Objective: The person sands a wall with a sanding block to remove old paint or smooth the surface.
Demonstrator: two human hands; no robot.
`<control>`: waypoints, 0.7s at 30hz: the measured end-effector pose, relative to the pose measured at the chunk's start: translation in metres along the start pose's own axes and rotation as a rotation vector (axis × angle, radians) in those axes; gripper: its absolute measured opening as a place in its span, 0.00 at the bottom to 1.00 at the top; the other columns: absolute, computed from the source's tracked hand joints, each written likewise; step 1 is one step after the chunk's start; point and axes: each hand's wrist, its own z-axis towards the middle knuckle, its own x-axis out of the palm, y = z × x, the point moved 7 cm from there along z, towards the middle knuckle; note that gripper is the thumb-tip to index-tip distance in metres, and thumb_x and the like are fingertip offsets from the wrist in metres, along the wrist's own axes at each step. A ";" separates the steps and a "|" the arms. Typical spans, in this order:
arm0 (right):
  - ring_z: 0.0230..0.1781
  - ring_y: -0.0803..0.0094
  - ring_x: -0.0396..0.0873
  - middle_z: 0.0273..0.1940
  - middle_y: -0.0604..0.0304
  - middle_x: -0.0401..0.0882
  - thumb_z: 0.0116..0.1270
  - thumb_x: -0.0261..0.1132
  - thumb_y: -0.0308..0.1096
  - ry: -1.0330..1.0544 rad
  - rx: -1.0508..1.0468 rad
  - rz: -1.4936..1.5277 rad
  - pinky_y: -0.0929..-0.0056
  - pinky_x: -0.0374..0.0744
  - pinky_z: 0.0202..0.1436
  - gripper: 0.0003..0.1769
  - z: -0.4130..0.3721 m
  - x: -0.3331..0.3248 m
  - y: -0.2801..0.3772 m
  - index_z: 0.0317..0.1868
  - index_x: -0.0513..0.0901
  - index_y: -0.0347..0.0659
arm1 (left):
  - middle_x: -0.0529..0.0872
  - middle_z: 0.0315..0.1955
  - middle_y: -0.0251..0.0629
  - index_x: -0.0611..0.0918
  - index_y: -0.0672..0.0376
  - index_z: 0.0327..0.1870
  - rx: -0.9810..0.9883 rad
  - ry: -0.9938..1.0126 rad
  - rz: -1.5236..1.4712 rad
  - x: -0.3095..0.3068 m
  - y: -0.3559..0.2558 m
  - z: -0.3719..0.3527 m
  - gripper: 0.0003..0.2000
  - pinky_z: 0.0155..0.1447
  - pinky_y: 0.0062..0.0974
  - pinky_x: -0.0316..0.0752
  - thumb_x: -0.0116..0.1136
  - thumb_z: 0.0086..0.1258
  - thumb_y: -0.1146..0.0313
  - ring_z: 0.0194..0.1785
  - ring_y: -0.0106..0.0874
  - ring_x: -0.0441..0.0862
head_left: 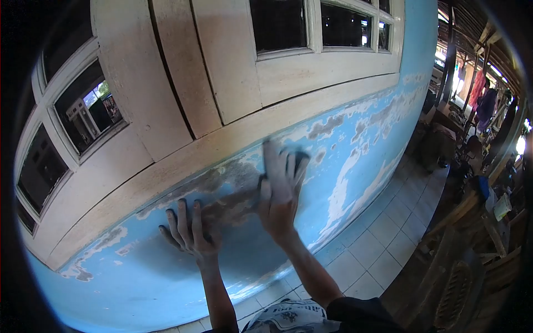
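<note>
My left hand lies flat with fingers spread on the light blue wall, just below the window frame. It holds nothing. To its right, my right hand is blurred by motion against the wall. Under its fingers is a dark, flat piece that looks like sandpaper; only its edge shows beside the hand. Between and above the hands, the paint is worn off in a grey-brown bare patch. More chipped patches with white edges run along the wall to the right.
Above the worn strip are wooden shutters with glass panes and a pale sill. A tiled floor runs along the wall's foot. On the right stand wooden furniture and hanging clothes.
</note>
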 end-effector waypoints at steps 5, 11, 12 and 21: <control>0.71 0.43 0.59 0.68 0.58 0.67 0.74 0.43 0.36 0.146 0.028 -0.121 0.39 0.39 0.74 0.25 -0.007 -0.002 -0.002 0.69 0.66 0.41 | 0.77 0.61 0.34 0.81 0.45 0.55 -0.019 -0.026 0.033 0.001 0.000 0.000 0.17 0.77 0.48 0.43 0.45 0.71 0.58 0.70 0.40 0.64; 0.70 0.43 0.61 0.66 0.56 0.70 0.74 0.43 0.33 0.003 -0.021 -0.047 0.40 0.43 0.74 0.24 -0.020 -0.006 0.002 0.66 0.70 0.38 | 0.75 0.62 0.35 0.81 0.46 0.55 -0.011 -0.068 0.050 0.001 0.000 0.001 0.16 0.76 0.50 0.43 0.46 0.72 0.58 0.70 0.42 0.65; 0.69 0.43 0.61 0.66 0.55 0.71 0.74 0.43 0.33 0.108 -0.013 -0.070 0.41 0.44 0.74 0.23 -0.029 -0.003 0.002 0.65 0.70 0.36 | 0.75 0.62 0.35 0.81 0.46 0.55 -0.018 -0.057 0.052 0.001 0.000 0.001 0.16 0.76 0.51 0.43 0.46 0.72 0.58 0.70 0.43 0.65; 0.70 0.43 0.61 0.66 0.52 0.70 0.72 0.43 0.30 0.027 -0.008 0.023 0.43 0.46 0.74 0.24 -0.013 -0.008 0.002 0.67 0.68 0.34 | 0.75 0.62 0.36 0.81 0.46 0.56 -0.002 -0.043 0.032 0.000 0.001 0.003 0.17 0.76 0.51 0.44 0.45 0.72 0.56 0.70 0.44 0.64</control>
